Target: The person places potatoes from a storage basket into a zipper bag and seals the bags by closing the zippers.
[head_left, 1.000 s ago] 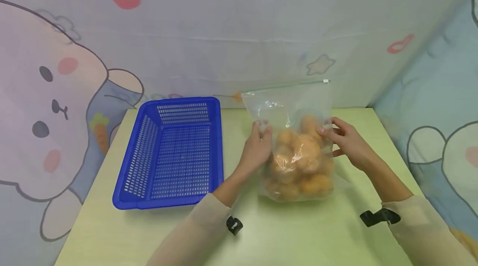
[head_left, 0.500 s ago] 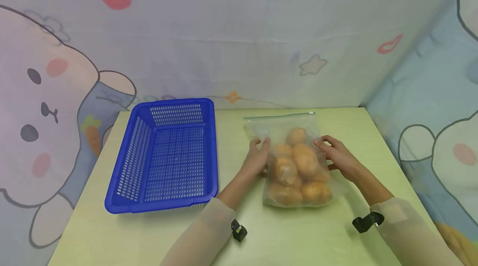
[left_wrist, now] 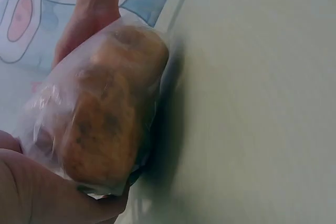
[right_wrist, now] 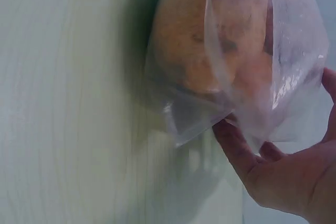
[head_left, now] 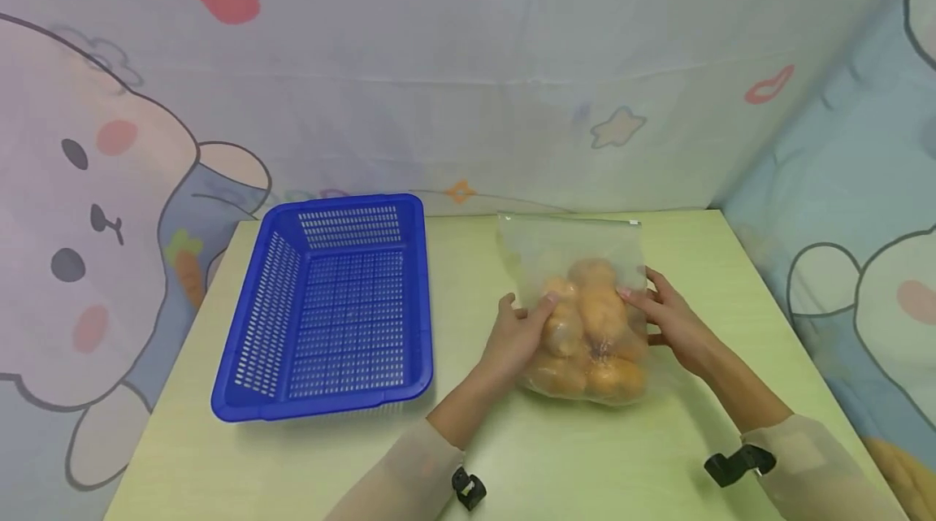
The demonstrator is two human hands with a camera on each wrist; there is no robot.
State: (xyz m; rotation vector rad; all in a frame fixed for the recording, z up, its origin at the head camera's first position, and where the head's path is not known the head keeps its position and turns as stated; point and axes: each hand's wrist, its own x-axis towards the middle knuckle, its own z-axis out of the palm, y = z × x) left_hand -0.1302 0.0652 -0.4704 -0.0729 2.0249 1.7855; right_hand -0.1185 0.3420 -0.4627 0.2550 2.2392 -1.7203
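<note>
A clear zip bag (head_left: 570, 240) full of potatoes (head_left: 603, 318) stands toward the right of the table, its zip strip along the top. My left hand (head_left: 515, 338) grips the bag's left side, thumb across the front and fingers behind. On the opposite side my right hand (head_left: 673, 318) holds the edge with its thumb in front. In the left wrist view the potatoes (left_wrist: 105, 129) press against the plastic, with the left hand (left_wrist: 47, 192) around one end. The right wrist view has the right hand (right_wrist: 283, 177) with fingers under a corner of the bag (right_wrist: 194, 121).
A blue slotted plastic basket (head_left: 424, 301) sits on the left half of the pale green table (head_left: 585, 464), with nothing in it. Behind the table hangs a cloth backdrop (head_left: 409, 98) with cartoon prints, and it continues along both sides.
The bag has come down from a raised, upright position toward the table, then shifted slightly right. My left thumb has moved onto the bag's front.
</note>
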